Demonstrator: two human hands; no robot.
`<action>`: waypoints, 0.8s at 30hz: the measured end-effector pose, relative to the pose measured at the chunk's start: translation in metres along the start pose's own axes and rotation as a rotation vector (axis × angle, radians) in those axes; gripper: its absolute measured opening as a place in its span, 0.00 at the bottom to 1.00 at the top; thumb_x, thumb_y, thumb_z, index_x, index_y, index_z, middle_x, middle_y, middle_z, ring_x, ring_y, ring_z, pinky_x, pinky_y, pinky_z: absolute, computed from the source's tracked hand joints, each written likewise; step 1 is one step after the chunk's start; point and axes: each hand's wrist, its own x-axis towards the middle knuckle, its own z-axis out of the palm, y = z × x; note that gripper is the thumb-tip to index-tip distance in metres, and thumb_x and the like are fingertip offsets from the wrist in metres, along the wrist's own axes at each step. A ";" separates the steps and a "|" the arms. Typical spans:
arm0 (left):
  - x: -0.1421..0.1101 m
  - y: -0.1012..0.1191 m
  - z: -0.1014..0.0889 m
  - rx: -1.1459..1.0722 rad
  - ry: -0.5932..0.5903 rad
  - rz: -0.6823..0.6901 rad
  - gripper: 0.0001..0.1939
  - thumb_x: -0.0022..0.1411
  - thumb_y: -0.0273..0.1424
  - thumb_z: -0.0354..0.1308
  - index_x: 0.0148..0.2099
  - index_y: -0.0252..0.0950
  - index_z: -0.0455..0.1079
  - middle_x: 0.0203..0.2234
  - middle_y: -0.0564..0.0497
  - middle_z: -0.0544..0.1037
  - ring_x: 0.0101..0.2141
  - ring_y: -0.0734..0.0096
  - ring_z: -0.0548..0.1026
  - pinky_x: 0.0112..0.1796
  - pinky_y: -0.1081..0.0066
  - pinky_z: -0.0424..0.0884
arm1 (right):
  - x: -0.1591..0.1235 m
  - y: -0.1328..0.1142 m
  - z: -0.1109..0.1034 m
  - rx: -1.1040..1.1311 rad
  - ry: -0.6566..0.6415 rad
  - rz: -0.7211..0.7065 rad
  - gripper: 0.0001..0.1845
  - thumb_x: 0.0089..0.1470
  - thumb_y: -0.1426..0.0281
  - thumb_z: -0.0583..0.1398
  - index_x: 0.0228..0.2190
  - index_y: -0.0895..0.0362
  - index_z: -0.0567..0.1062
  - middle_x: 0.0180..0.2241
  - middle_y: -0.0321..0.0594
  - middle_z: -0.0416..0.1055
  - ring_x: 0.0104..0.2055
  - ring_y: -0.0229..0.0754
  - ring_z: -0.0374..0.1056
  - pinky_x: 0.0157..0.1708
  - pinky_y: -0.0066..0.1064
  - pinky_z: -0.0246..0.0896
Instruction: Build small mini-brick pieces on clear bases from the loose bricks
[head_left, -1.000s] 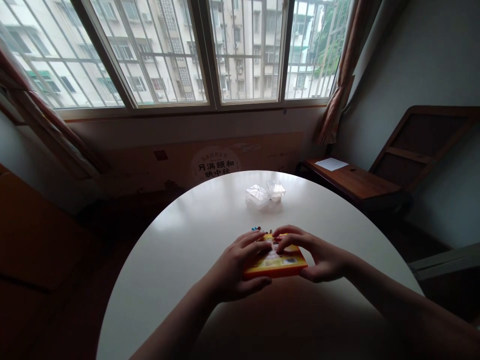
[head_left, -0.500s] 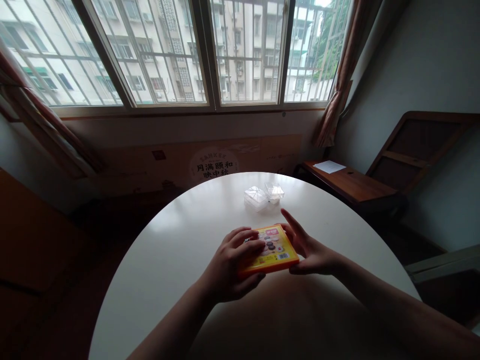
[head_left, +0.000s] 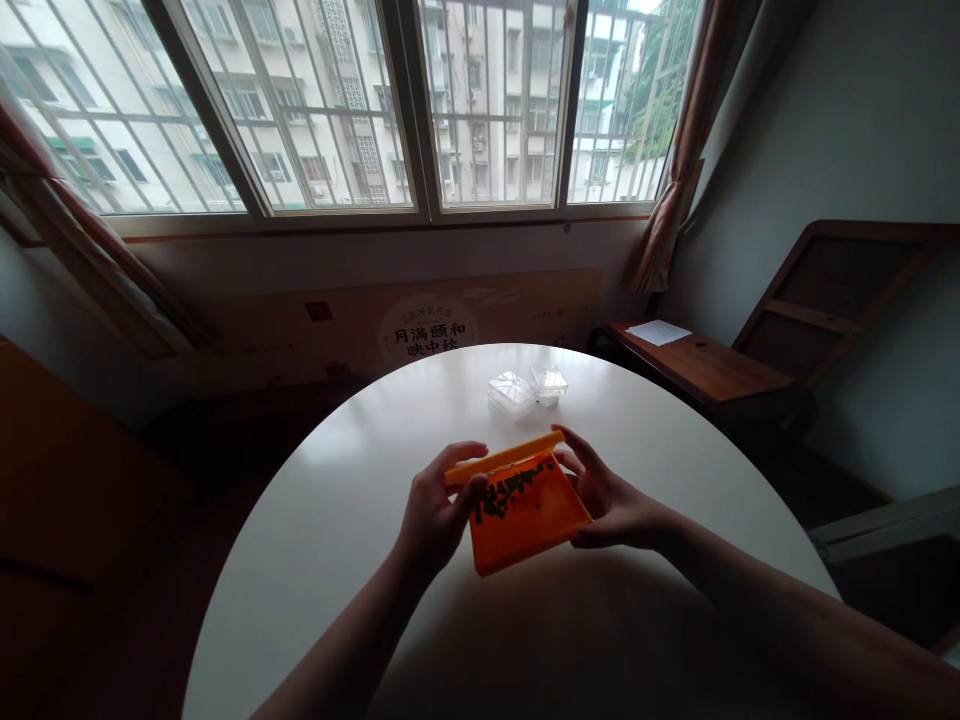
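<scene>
An orange plastic box is held up over the white round table with its lid swung up along the far side. Inside, several small dark pieces lie bunched toward the far left; their exact kind is too small to make out. My left hand grips the lid's left end, thumb on the near side and fingers behind. Around the box's right side, my right hand is closed, with its thumb at the near right corner and its fingers at the far edge.
Two clear plastic boxes stand close together farther back on the white table. To the right is a wooden chair-like desk with a paper on it. A barred window fills the wall ahead.
The lid, which lay closed with its yellow printed face up, is now raised, and the dark pieces show. My left hand has shifted left with the lid; my right hand stays on the box.
</scene>
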 end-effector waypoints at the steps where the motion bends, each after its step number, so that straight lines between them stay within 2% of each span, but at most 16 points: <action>1: 0.002 -0.002 0.000 -0.057 0.066 -0.055 0.27 0.61 0.52 0.57 0.48 0.34 0.71 0.38 0.44 0.78 0.37 0.59 0.78 0.35 0.67 0.77 | 0.001 0.000 0.002 0.006 -0.008 -0.010 0.59 0.41 0.77 0.73 0.63 0.35 0.49 0.65 0.46 0.45 0.64 0.55 0.56 0.53 0.47 0.65; 4: 0.007 -0.005 0.000 -0.209 0.199 -0.218 0.28 0.60 0.55 0.56 0.44 0.34 0.70 0.31 0.48 0.77 0.28 0.66 0.76 0.24 0.72 0.74 | 0.002 -0.001 0.008 0.038 -0.038 -0.018 0.51 0.40 0.77 0.72 0.58 0.37 0.56 0.65 0.45 0.47 0.64 0.56 0.56 0.51 0.47 0.66; 8: 0.012 -0.005 0.002 -0.317 0.262 -0.345 0.23 0.58 0.50 0.59 0.43 0.34 0.70 0.24 0.54 0.74 0.20 0.73 0.72 0.19 0.76 0.68 | 0.003 -0.003 0.013 0.050 -0.063 -0.007 0.46 0.40 0.76 0.73 0.55 0.40 0.60 0.65 0.44 0.48 0.64 0.56 0.55 0.52 0.47 0.65; 13: 0.012 -0.005 0.005 -0.338 0.254 -0.371 0.22 0.57 0.46 0.61 0.44 0.33 0.71 0.25 0.52 0.76 0.22 0.71 0.74 0.21 0.74 0.71 | 0.002 -0.003 0.009 0.010 -0.056 0.000 0.54 0.39 0.76 0.73 0.63 0.40 0.56 0.69 0.46 0.40 0.66 0.56 0.53 0.59 0.50 0.58; 16: 0.012 -0.006 0.005 -0.371 0.229 -0.418 0.23 0.58 0.41 0.60 0.52 0.33 0.69 0.28 0.51 0.77 0.24 0.70 0.75 0.23 0.73 0.73 | -0.001 -0.001 0.005 0.010 -0.066 0.038 0.56 0.41 0.77 0.72 0.65 0.41 0.54 0.70 0.46 0.38 0.65 0.57 0.54 0.60 0.52 0.56; 19: 0.012 -0.007 0.004 -0.410 0.239 -0.534 0.32 0.60 0.34 0.58 0.65 0.36 0.58 0.31 0.50 0.77 0.24 0.72 0.75 0.23 0.75 0.72 | -0.002 0.000 0.003 0.006 -0.044 0.050 0.57 0.41 0.76 0.72 0.65 0.40 0.53 0.70 0.46 0.37 0.66 0.57 0.53 0.60 0.52 0.56; 21: 0.012 -0.007 0.004 -0.416 0.252 -0.587 0.36 0.60 0.32 0.58 0.68 0.39 0.51 0.31 0.50 0.77 0.24 0.73 0.75 0.22 0.76 0.70 | -0.002 0.001 0.004 0.001 -0.023 0.040 0.57 0.41 0.76 0.73 0.65 0.39 0.53 0.70 0.45 0.36 0.66 0.56 0.53 0.60 0.51 0.56; 22: 0.011 -0.007 0.004 -0.419 0.250 -0.593 0.37 0.59 0.31 0.58 0.68 0.40 0.52 0.32 0.50 0.77 0.24 0.73 0.75 0.22 0.77 0.70 | -0.001 0.000 0.004 0.000 -0.016 0.036 0.58 0.41 0.75 0.73 0.65 0.38 0.53 0.70 0.44 0.35 0.66 0.56 0.52 0.60 0.51 0.56; 24: 0.010 -0.006 0.005 -0.431 0.240 -0.573 0.33 0.56 0.29 0.59 0.64 0.40 0.59 0.36 0.48 0.77 0.27 0.73 0.76 0.23 0.77 0.71 | -0.001 -0.001 0.006 0.013 -0.008 0.035 0.60 0.40 0.74 0.74 0.65 0.35 0.51 0.70 0.43 0.35 0.67 0.56 0.52 0.60 0.51 0.56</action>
